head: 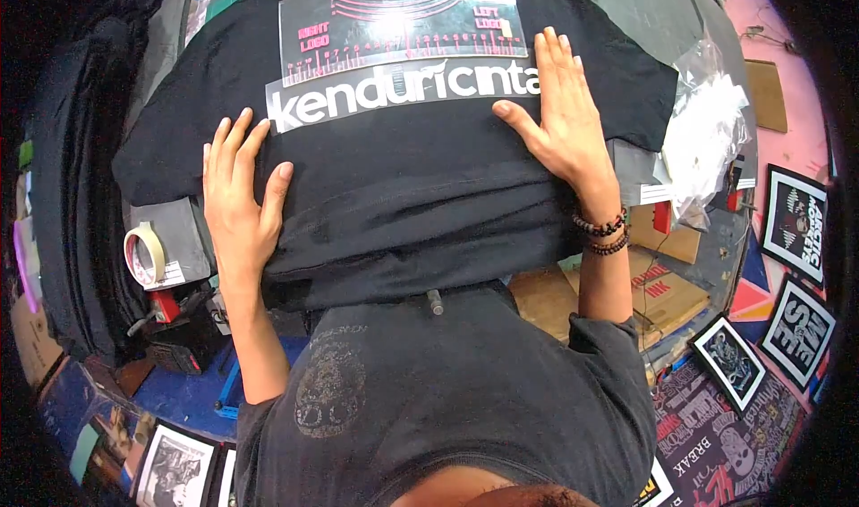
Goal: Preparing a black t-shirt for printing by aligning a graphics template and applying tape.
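A black T-shirt (pixel 402 144) lies spread in front of me, its collar at the far side. Across its chest runs a clear transfer film (pixel 396 107) with white lettering. Directly above the film, touching or slightly overlapping it, sits a transparent alignment ruler (pixel 402 30) with pink markings and curved lines. My left hand (pixel 241 191) rests flat on the shirt, fingertips by the film's left end. My right hand (pixel 567 114) lies flat at the other end, its fingers covering the film's right edge and reaching beside the ruler's corner. Neither hand grips anything.
A roll of masking tape (pixel 144 255) stands at the left on a grey surface. Dark garments (pixel 87 191) are piled further left. Crumpled clear plastic bags (pixel 704 131) lie at the right. A cardboard box (pixel 661 292) and framed prints (pixel 795 222) are lower right.
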Action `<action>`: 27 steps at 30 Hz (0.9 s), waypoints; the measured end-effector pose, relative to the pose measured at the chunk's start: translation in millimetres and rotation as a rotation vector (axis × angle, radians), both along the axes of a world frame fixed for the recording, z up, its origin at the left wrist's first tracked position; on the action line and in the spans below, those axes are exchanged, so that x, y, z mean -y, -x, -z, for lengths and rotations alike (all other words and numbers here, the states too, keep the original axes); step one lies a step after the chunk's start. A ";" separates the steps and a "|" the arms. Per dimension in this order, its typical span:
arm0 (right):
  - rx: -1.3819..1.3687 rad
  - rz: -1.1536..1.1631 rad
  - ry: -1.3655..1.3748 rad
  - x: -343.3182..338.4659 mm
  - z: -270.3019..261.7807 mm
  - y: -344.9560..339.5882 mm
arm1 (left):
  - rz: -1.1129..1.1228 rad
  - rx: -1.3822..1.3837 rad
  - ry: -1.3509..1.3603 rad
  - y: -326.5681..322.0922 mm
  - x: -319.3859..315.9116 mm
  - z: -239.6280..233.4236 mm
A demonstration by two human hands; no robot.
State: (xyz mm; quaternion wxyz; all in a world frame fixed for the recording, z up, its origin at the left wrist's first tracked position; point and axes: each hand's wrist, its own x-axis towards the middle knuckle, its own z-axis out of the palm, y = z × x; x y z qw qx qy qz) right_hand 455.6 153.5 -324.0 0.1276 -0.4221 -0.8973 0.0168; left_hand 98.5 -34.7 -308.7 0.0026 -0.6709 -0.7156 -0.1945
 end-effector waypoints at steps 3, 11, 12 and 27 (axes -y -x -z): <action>0.002 0.001 0.024 -0.7 0.6 -0.8 | 0.000 0.002 -0.008 -1.1 -1.2 -1.2; 0.043 0.007 -0.002 -2.2 2.4 -1.9 | 0.011 0.067 -0.067 2.1 -15.8 -10.1; 0.045 0.016 0.008 -0.8 1.9 -0.4 | 0.033 0.061 -0.074 3.8 -20.5 -9.8; 0.033 -0.007 -0.018 1.7 1.3 2.6 | -0.004 -0.123 0.046 1.0 -51.4 19.4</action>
